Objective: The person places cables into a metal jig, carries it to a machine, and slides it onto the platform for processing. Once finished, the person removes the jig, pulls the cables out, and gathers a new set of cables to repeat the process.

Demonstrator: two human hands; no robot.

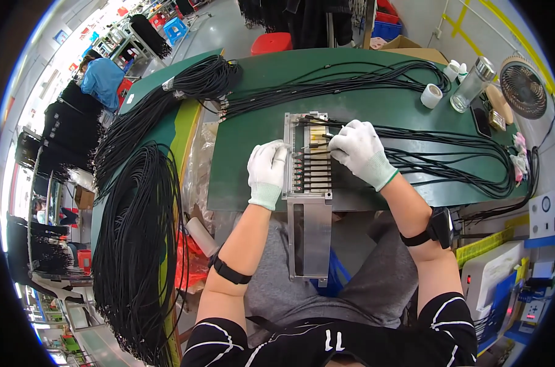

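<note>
A silver metal fixture [309, 199] with a row of narrow slots sits at the table's front edge, part of it reaching out over my lap. Several black cable ends lie side by side in its lower slots; yellowish slots [317, 132] show near the top. My right hand [360, 153], in a white glove, pinches a black cable at the fixture's right side, around the upper slots. At the left rail my gloved left hand [268, 172] has its fingers drawn together; whatever is between the fingertips is hidden. Black cables [436, 136] run from the fixture to the right and loop back.
Another cable bundle [338, 85] lies across the back of the green table [247, 183]. Thick cable coils [137, 226] hang at the left. At the back right stand a glass bottle [473, 84], a white roll [431, 96] and a small fan [523, 87]. A person [101, 79] sits far left.
</note>
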